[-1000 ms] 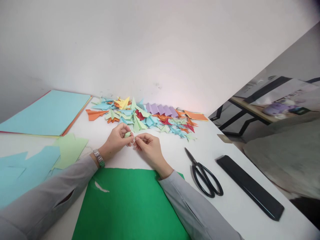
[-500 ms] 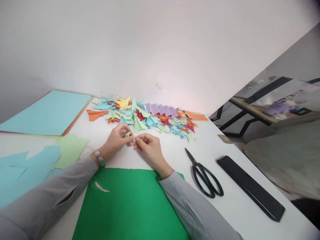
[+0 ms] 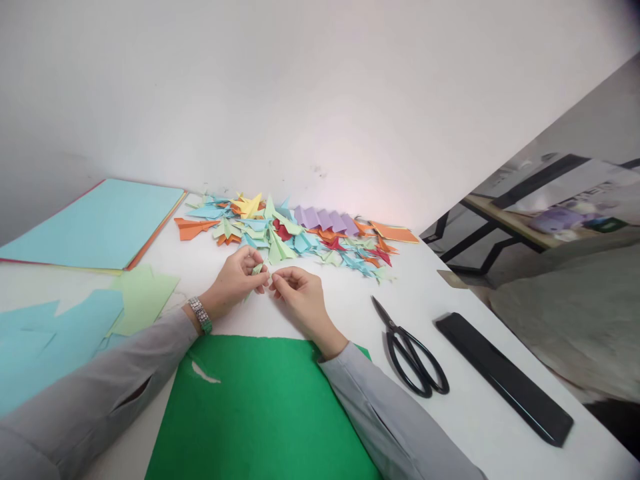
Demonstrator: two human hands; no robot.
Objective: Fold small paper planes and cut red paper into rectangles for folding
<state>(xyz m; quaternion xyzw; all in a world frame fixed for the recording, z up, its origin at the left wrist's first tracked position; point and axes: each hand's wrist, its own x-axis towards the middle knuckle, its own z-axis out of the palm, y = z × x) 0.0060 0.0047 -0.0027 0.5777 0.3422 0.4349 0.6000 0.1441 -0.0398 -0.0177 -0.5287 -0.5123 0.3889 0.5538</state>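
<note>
Between the fingers of my left hand (image 3: 233, 279) is a small piece of folded light green paper (image 3: 257, 269), mostly covered by the fingers. My right hand (image 3: 304, 297) is beside it, thumb and forefinger pinched together close to the left fingertips. Whatever that pinch holds is too small to make out. Just beyond both hands lies a long heap of folded paper shapes (image 3: 279, 250) in green, blue, orange, red and yellow. A green sheet (image 3: 260, 407) lies on the table below my wrists.
Black-handled scissors (image 3: 410, 353) lie right of my right arm, beside a long black case (image 3: 505, 379). A stack of coloured paper (image 3: 95, 223) is at the far left, with loose blue sheets (image 3: 65, 333) nearer. An accordion-folded purple paper (image 3: 325, 220) rests by the wall.
Both hands keep almost the same place. A little more of the light green paper shows at the left fingers. The whole view has shifted very slightly.
</note>
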